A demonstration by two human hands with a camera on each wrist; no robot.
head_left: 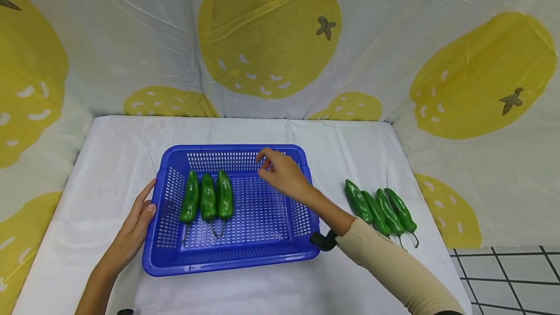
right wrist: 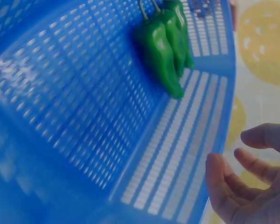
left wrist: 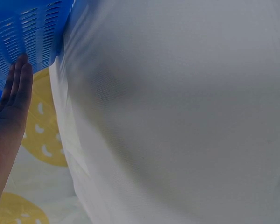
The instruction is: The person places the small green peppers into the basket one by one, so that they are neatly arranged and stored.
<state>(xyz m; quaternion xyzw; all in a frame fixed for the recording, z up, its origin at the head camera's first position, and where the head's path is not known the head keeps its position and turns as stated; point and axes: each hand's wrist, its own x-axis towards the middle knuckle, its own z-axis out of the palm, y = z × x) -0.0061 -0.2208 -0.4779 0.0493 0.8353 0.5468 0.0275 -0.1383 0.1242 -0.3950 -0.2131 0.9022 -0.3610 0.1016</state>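
Observation:
Three green peppers (head_left: pixel 207 198) lie side by side in the left half of a blue plastic basket (head_left: pixel 232 262), their stems toward the near side. My left hand (head_left: pixel 136 222) rests against the basket's left outer wall; the left wrist view shows its fingers (left wrist: pixel 22 86) straight along the slotted side. Above the right far part of the basket hovers my right hand (head_left: pixel 284 173), its fingers loosely bent with nothing between them. In the right wrist view, that hand (right wrist: pixel 256 182) is near the basket's far rim, away from the peppers (right wrist: pixel 161 53).
Several more green peppers (head_left: pixel 380 210) lie in a row on the white cloth (head_left: pixel 337 147) right of the basket, partly behind the right forearm. A fabric backdrop with yellow fruit prints (head_left: pixel 269 30) rises behind and at both sides.

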